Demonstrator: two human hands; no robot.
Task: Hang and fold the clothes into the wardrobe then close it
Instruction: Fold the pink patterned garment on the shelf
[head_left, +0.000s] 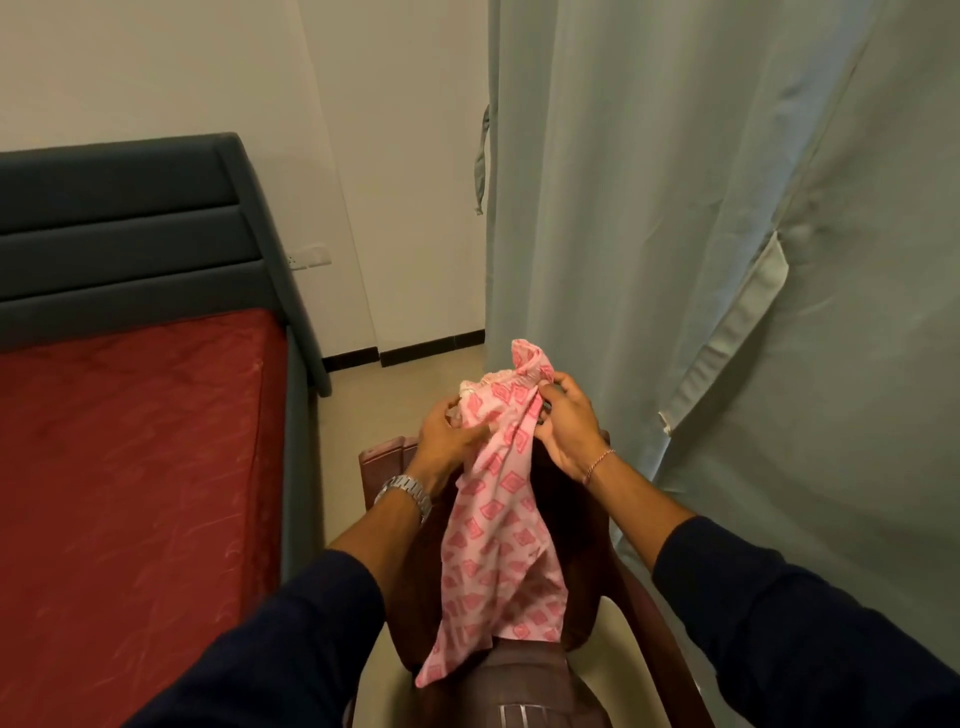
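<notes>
Above the brown chair (631, 613), between bed (130, 467) and grey curtain (727, 260), my left hand (449, 431) and right hand (566, 428) both pinch the bunched top of the pink garment (498, 519). Best to find the waistband, spread it flat, then shake out the hanging length before folding.
</notes>
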